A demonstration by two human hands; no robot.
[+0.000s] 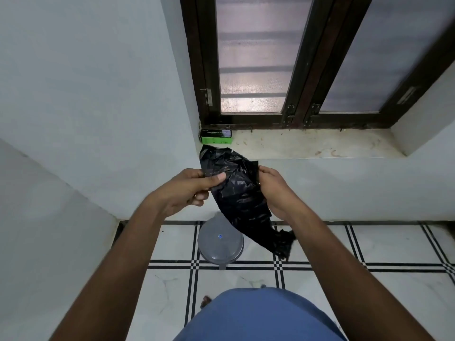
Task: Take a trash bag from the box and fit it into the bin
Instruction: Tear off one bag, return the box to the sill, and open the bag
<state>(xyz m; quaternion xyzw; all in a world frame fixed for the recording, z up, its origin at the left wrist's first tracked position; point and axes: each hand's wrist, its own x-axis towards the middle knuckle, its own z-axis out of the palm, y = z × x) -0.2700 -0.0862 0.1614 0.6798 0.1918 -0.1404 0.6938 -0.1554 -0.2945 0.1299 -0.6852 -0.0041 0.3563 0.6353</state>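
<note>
**Gripping a crumpled black bag above the bin**

Pinching the upper left edge of the black trash bag [236,190], the left hand [189,190] has its thumb pressed flat on the plastic and fingers curled behind. At three o'clock from it, the right hand [275,190] is closed on the bag's opposite edge. The bag hangs crumpled between them, its tail trailing toward five o'clock. Below, at six o'clock, the grey bin [220,244] stands on the tiled floor [344,286], lid closed. At twelve o'clock, the green box [216,137] sits in the left corner of the window sill [307,143].

The box [216,137] sits on the sill's [320,146] left end; the bin [220,243] stands on the floor [344,279] below.
</note>
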